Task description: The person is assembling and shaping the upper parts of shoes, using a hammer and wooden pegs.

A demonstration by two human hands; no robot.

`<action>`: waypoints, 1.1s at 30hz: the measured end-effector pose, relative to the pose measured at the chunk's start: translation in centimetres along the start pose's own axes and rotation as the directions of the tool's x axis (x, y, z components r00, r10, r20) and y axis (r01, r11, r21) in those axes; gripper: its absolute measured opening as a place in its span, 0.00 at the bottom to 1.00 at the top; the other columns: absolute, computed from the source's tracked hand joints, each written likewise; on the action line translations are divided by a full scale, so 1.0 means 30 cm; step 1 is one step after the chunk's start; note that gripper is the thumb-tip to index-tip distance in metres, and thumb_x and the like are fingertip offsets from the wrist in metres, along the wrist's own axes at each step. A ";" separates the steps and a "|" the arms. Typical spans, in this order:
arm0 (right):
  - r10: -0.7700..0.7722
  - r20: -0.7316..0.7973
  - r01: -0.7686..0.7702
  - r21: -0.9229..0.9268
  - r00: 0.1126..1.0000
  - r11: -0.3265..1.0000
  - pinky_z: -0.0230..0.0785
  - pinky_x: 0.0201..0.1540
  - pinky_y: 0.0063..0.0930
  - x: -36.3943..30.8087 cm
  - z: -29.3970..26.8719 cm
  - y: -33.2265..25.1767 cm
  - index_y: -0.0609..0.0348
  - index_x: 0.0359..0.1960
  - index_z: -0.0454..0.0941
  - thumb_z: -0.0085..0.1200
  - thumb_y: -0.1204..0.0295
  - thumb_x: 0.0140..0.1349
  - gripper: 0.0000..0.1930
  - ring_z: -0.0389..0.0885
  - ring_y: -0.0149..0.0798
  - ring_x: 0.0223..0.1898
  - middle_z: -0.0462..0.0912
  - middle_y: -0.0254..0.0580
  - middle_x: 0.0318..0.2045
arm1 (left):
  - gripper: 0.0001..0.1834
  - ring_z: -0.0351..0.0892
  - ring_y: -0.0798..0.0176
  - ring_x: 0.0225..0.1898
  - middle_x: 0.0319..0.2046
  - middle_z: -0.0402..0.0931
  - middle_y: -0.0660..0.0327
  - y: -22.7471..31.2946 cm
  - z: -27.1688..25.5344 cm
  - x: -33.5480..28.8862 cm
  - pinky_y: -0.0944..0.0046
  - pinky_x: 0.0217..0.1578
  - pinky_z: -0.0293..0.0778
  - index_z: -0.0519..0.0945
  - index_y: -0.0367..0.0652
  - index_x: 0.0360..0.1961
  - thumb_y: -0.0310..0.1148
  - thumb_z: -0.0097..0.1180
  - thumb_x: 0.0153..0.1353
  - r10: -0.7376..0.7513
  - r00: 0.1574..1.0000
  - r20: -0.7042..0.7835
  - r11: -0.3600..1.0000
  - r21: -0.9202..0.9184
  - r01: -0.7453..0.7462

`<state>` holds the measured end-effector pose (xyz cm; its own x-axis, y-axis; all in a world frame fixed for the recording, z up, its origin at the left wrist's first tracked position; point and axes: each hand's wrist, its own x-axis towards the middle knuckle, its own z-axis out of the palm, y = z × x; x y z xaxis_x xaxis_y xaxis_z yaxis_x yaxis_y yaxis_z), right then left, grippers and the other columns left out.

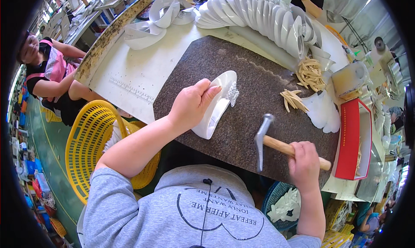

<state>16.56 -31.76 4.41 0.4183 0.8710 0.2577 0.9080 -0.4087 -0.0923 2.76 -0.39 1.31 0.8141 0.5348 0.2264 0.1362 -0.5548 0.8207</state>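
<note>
My left hand (190, 104) is closed round a white shoe upper (216, 111), a curved band with a glittering silver ornament (232, 94) on its right side. It is held tilted over the dark stone slab (242, 140). My right hand (304, 163) grips the wooden handle of a hammer (278, 145). The metal head is apart from the upper, over the slab's near right part. Beyond the hammer lie beige strips (294, 100) in a small fan, with a larger heap of strips (310, 74) behind them.
A long row of similar white uppers (246, 12) curves along the table's back. Flat white pieces (323, 112) and a red box (351, 140) sit at the right. Yellow baskets (88, 148) stand at the left, a teal basket (270, 205) below. A co-worker (52, 71) sits far left.
</note>
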 end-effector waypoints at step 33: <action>0.111 0.079 -0.121 0.145 0.991 0.982 0.71 0.28 0.46 0.248 0.034 -0.186 0.57 0.39 0.70 0.52 0.69 0.63 0.08 0.79 0.54 0.28 0.78 0.47 0.26 | 0.08 0.74 0.58 0.22 0.22 0.72 0.56 0.092 -0.063 -0.009 0.63 0.25 0.69 0.75 0.39 0.36 0.32 0.58 0.64 0.278 0.940 -0.198 0.961 0.072 -0.269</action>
<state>14.63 -22.71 5.88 0.5170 0.8391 0.1691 0.8444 -0.4677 -0.2612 1.87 -0.85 4.49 0.6911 0.4748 0.5449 -0.0474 -0.7225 0.6897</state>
